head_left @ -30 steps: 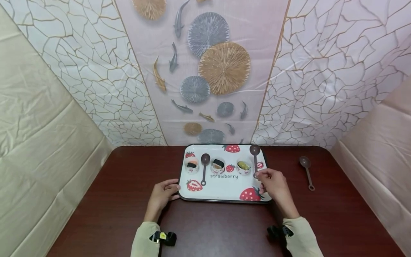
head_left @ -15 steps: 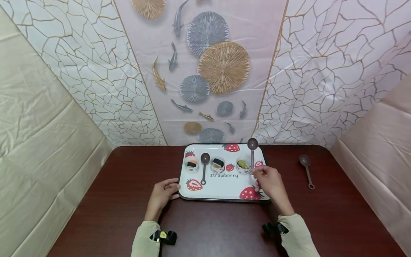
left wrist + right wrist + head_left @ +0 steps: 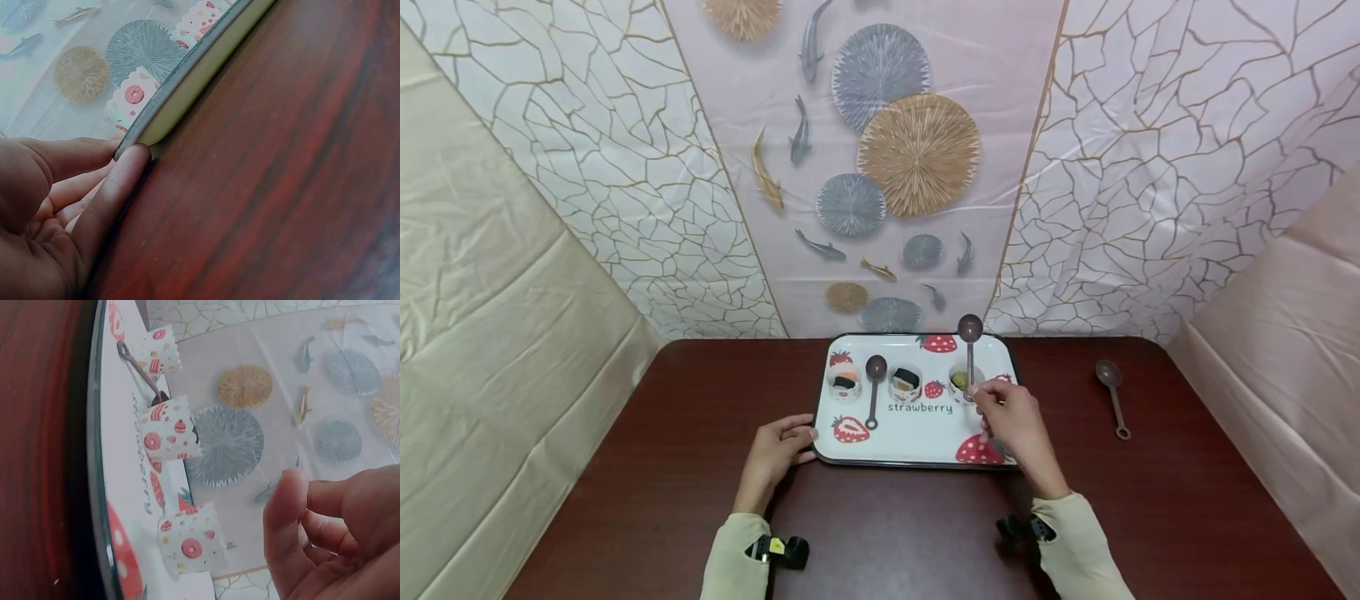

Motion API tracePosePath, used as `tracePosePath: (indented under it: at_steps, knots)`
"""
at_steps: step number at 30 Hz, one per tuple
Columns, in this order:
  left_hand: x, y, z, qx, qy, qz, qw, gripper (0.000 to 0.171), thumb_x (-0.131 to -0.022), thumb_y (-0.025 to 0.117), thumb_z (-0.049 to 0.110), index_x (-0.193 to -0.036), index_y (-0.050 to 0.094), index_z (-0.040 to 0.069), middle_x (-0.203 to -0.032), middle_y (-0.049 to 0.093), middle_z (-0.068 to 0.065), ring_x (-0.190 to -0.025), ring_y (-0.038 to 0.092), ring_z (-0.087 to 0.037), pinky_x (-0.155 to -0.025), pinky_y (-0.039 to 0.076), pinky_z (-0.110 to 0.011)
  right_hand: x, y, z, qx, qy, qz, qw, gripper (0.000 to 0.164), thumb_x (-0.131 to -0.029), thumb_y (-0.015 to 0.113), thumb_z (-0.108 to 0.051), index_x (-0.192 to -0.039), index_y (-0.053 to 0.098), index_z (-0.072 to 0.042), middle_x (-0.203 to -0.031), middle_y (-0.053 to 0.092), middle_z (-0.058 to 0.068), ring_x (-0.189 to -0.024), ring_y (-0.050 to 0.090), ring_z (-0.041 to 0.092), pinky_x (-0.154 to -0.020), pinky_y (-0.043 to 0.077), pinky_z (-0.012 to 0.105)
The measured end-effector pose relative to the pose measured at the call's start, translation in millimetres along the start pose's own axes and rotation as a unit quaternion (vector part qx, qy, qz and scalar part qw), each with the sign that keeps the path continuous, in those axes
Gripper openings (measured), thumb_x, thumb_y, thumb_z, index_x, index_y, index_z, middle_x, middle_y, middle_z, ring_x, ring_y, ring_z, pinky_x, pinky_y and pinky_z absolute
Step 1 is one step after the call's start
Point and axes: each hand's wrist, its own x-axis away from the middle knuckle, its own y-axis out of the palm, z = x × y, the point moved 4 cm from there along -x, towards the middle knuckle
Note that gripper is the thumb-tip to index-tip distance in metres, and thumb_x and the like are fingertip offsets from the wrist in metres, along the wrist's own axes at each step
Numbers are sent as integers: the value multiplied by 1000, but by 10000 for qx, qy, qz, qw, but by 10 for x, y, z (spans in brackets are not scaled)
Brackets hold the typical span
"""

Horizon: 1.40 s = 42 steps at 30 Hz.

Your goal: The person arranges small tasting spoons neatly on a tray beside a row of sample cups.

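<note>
Three cups (image 3: 906, 397) on the white tray (image 3: 910, 443) in the head view. With the right hand (image 3: 1012, 418), pinches a brown spoon (image 3: 970, 335) by its end — bowl up, in line with the cup on the right. With the left hand (image 3: 777, 450), holds the tray's edge. In the left wrist view, pinches that edge between thumb and finger. In the right wrist view, presses thumb and finger together.

Your head view looks forward and down over the tray (image 3: 895, 439). Your wrist views, closer, share its rim (image 3: 181, 76).
</note>
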Motion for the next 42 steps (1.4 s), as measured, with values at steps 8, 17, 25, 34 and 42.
tracePosePath:
  at_steps: [8, 17, 25, 34, 42]
  knots:
    - [26, -22, 24, -49, -37, 39, 10000, 37, -100, 74, 8, -135, 68, -3, -113, 74, -18, -90, 73, -17, -73, 66, -31, -46, 97, -91, -150, -1, -6, 9999, 27, -108, 64, -21, -105, 72, 5, -74, 58, 7, -49, 60, 21, -50, 61, 40]
    - [21, 13, 0, -53, -51, 4, 10000, 37, -99, 73, 5, -135, 68, -3, -112, 75, -18, -89, 74, -17, -73, 66, -31, -43, 185, -16, -329, 28, 20, 9995, 25, -107, 65, -19, -103, 72, 4, -74, 58, 6, -47, 57, 17, -50, 61, 44]
    - [31, 11, 9, -69, -10, -15, 10000, 37, -99, 73, 5, -135, 68, -3, -112, 75, -18, -90, 74, -17, -73, 67, -31, -47, 313, 16, -600, -1, 135, 9981, 25, -105, 66, -17, -99, 73, 6, -67, 58, 8, -42, 55, 14, -45, 59, 43]
    - [42, 11, 4, -104, -34, 18, 9999, 37, -100, 74, 7, -135, 68, -3, -112, 75, -17, -92, 73, -17, -74, 66, -31, 7, 452, 91, -1051, 298, 211, 9938, 25, -105, 67, -18, -98, 73, 6, -69, 61, 10, -42, 53, 12, -40, 53, 31]
    - [32, 18, -8, -60, 54, 59, 9999, 37, -98, 74, 5, -134, 68, -5, -110, 75, -16, -88, 73, -16, -72, 66, -30, 42, 550, 141, -1240, 432, 69, 9913, 23, -106, 64, -12, -102, 71, 9, -72, 64, 15, -42, 53, 10, -38, 48, 25]
